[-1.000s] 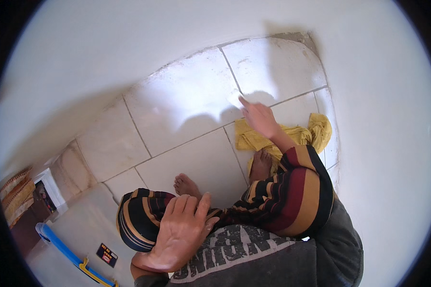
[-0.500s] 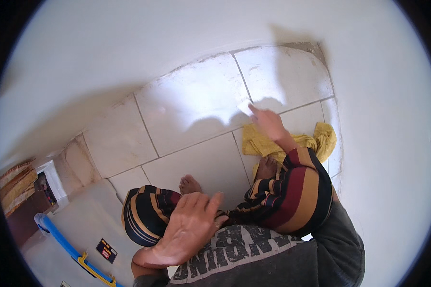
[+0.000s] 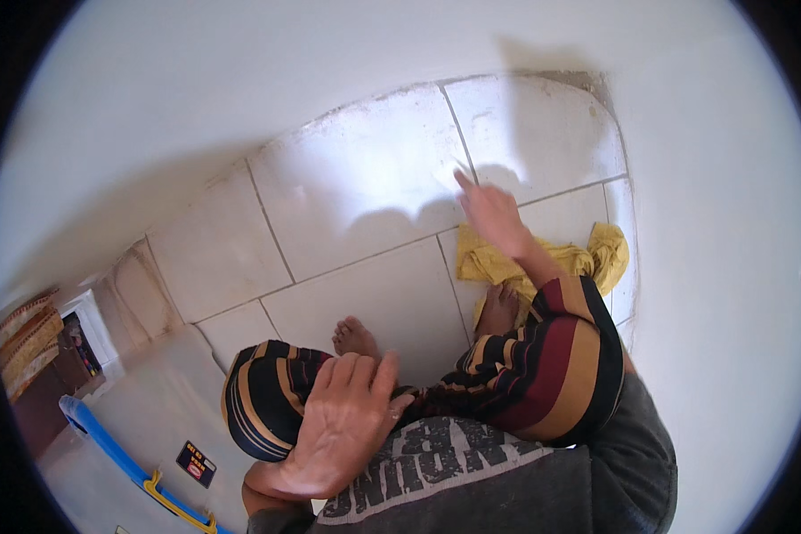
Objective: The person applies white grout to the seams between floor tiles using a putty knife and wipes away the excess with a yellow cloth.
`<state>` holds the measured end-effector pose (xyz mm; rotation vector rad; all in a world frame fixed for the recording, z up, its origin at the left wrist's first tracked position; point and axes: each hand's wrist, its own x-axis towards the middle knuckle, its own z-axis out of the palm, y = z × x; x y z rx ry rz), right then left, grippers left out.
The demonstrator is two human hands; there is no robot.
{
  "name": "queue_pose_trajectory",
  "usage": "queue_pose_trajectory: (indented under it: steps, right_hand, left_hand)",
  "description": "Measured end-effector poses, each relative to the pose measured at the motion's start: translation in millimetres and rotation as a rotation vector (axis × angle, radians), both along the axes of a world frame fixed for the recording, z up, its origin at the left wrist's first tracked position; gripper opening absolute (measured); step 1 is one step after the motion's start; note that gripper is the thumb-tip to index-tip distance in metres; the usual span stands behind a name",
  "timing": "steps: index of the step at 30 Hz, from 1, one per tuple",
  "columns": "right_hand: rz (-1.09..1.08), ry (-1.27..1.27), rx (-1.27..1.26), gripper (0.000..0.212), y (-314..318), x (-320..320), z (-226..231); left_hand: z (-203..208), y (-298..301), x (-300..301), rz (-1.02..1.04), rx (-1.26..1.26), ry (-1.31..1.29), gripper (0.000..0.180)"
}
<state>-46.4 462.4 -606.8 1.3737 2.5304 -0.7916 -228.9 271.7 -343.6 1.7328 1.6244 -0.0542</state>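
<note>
Over the white floor tiles (image 3: 365, 276), my right hand (image 3: 494, 218) reaches forward with its index finger extended. A small, flat white piece (image 3: 448, 175) shows at its fingertips, washed out by the bright light; its kind is unclear. My left hand (image 3: 351, 423) rests by my left knee in striped trousers (image 3: 271, 396). Its fingers are stretched out, with nothing in them. Under and behind my right wrist lies a crumpled yellow cloth (image 3: 610, 258), partly beneath my right foot (image 3: 498, 309).
White walls (image 3: 721, 222) meet the tiles ahead and on the right, with rough, stained edges (image 3: 578, 84). To the left stands a translucent plastic box (image 3: 142, 427) with a blue rim and yellow clip (image 3: 165, 489). Patterned orange fabric (image 3: 27, 343) hangs at the far left.
My right hand has moved slightly forward and left over the tile with the white piece. My left hand stays by the knee. The view has shifted a little.
</note>
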Motion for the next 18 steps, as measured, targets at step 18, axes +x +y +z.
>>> queue_pose_trajectory:
  steps: [18]
  right_hand:
    - [0.026,-0.027,-0.008,0.042,-19.0,-1.9,5.4]
  left_hand:
    - [0.0,-6.7,-9.5,0.02,0.024,0.005,0.05]
